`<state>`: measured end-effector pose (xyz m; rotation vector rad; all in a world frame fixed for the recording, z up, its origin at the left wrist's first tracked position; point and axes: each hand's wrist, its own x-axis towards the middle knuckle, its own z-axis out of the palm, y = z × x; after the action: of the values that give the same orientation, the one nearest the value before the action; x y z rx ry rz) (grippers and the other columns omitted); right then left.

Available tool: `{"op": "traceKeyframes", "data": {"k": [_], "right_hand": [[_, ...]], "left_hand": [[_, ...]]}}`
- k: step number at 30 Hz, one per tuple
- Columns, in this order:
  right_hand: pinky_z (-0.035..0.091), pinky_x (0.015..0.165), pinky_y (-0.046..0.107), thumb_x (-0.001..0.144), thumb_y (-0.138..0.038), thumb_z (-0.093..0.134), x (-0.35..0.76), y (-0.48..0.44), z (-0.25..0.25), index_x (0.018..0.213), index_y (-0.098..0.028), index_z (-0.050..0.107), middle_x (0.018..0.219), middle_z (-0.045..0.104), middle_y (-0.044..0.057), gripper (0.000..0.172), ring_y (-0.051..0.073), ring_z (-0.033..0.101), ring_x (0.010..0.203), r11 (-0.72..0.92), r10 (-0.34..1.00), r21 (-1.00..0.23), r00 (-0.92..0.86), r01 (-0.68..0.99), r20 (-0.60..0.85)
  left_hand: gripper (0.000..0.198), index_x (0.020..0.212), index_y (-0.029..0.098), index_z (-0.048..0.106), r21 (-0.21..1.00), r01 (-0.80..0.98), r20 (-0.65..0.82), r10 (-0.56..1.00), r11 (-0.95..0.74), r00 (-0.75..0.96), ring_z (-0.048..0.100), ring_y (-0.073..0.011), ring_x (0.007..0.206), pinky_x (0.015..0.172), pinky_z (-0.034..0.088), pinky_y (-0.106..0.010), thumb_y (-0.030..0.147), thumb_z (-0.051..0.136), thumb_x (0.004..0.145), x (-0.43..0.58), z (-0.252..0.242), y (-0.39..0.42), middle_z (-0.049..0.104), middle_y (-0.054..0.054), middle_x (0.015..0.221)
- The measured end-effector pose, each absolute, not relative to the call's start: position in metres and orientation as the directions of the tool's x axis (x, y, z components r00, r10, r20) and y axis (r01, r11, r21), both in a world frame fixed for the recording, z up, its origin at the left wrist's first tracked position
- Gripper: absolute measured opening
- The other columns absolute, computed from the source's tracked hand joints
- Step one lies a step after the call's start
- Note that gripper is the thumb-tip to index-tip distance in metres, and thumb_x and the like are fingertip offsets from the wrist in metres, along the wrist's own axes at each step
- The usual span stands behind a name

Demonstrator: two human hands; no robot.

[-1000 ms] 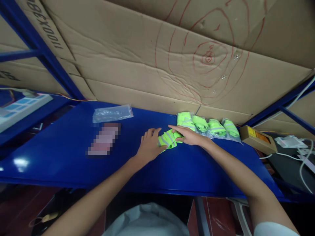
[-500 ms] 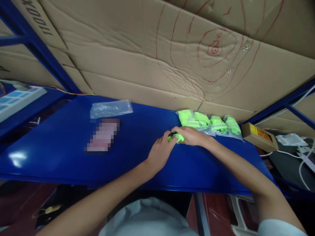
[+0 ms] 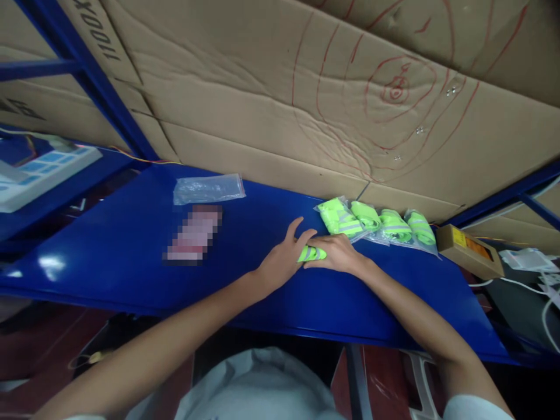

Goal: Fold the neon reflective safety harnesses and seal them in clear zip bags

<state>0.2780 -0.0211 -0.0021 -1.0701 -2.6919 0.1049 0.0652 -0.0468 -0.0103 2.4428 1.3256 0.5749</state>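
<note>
A folded neon yellow-green reflective strap (image 3: pixel 311 254) with grey bands is between my two hands, above the blue table. My right hand (image 3: pixel 335 252) is closed on its right end, fingers curled over the top. My left hand (image 3: pixel 282 259) grips the left end low down, while two of its fingers stick up and apart. The hands partly hide the strap and touch or nearly touch each other. Just beyond my right hand, several clear bags of similar neon straps (image 3: pixel 396 226) lie in a row along the cardboard.
An empty clear zip bag (image 3: pixel 210 189) lies at the back left of the blue table (image 3: pixel 245 233), with a pixelated flat item (image 3: pixel 195 233) in front. A cardboard box (image 3: pixel 470 251) sits at the right end. Upright cardboard (image 3: pixel 245 105) closes off the back.
My left fingers have lifted and spread from the strap, and more of its banded side shows. My right hand has turned over its end. The view has shifted slightly left.
</note>
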Motion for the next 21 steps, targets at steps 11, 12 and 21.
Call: {"op": "traceKeyframes", "data": {"k": [11, 12, 21], "right_hand": [[0.038, 0.060, 0.027, 0.082, -0.058, 0.078, 0.263, -0.023, -0.002, 0.101, -0.026, 0.081, 0.092, 0.081, 0.004, 0.038, 0.022, 0.075, 0.078, 0.616, 0.787, -0.302, -0.587, 0.728, 0.191], [0.038, 0.061, 0.027, 0.082, -0.057, 0.078, 0.264, -0.024, -0.002, 0.099, -0.025, 0.081, 0.091, 0.081, 0.003, 0.036, 0.021, 0.074, 0.077, 0.609, 0.792, -0.330, -0.576, 0.722, 0.203], [0.039, 0.059, 0.025, 0.075, -0.057, 0.081, 0.262, -0.026, -0.012, 0.102, -0.021, 0.080, 0.075, 0.075, 0.000, 0.045, 0.015, 0.063, 0.062, 0.403, 0.908, -0.627, -0.376, 0.666, 0.184]], "left_hand": [[0.122, 0.160, 0.031, 0.023, 0.487, 0.482, 0.416, 0.679, -0.728, 0.605, 0.049, -0.0371, 0.139, 0.114, 0.048, -0.055, 0.025, 0.097, 0.063, 0.063, -0.021, -0.031, -0.001, -0.022, 0.171], [0.122, 0.160, 0.031, 0.023, 0.548, 0.412, 0.422, 0.667, -0.727, 0.615, 0.048, -0.0376, 0.140, 0.115, 0.047, -0.056, 0.028, 0.097, 0.063, 0.059, -0.022, -0.027, 0.007, -0.021, 0.170], [0.083, 0.145, 0.025, 0.047, 0.851, 0.181, 0.300, 0.741, -0.492, 0.601, 0.056, -0.0319, 0.134, 0.115, 0.045, -0.055, 0.060, 0.081, 0.078, 0.037, -0.041, -0.009, 0.057, -0.013, 0.142]]}}
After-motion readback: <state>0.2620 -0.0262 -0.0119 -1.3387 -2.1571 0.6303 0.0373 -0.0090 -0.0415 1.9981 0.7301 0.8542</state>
